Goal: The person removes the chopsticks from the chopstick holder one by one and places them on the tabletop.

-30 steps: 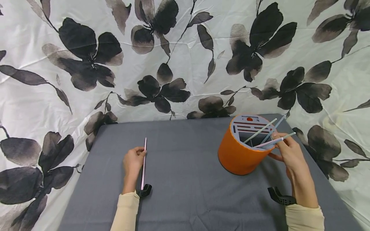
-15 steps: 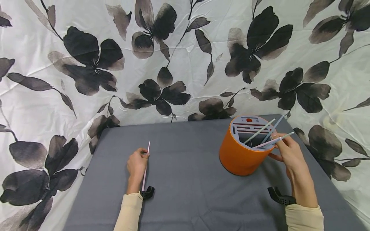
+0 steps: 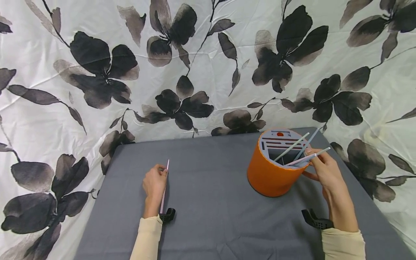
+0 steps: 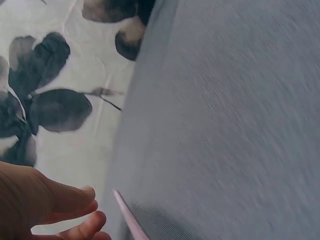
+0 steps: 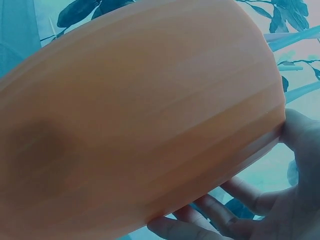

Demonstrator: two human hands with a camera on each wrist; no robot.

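A thin pink stick [image 3: 164, 195] extends beside my left hand [image 3: 154, 183] on the grey table's left side. In the left wrist view the pink stick [image 4: 131, 218] shows a tapered tip, with a gap between it and the bent, loosely parted fingers [image 4: 90, 225]. On the right, an orange cylindrical organizer [image 3: 272, 175] has a grey slotted top. My right hand [image 3: 329, 173] holds it by its right side, thumb near the rim, fingers lower on the wall. Pale green [image 3: 294, 145], blue [image 3: 307, 143] and pinkish [image 3: 300, 160] sticks poke out of its open compartment.
Grey cloth covers the table [image 3: 208, 187]. A white floral curtain [image 3: 221, 72] hangs behind and at both sides. Each wrist wears a black camera mount, such as the left mount [image 3: 168, 215].
The head view has shifted slightly, so the left hand and pink stick appear a little farther right. The right hand and orange organizer have hardly moved.
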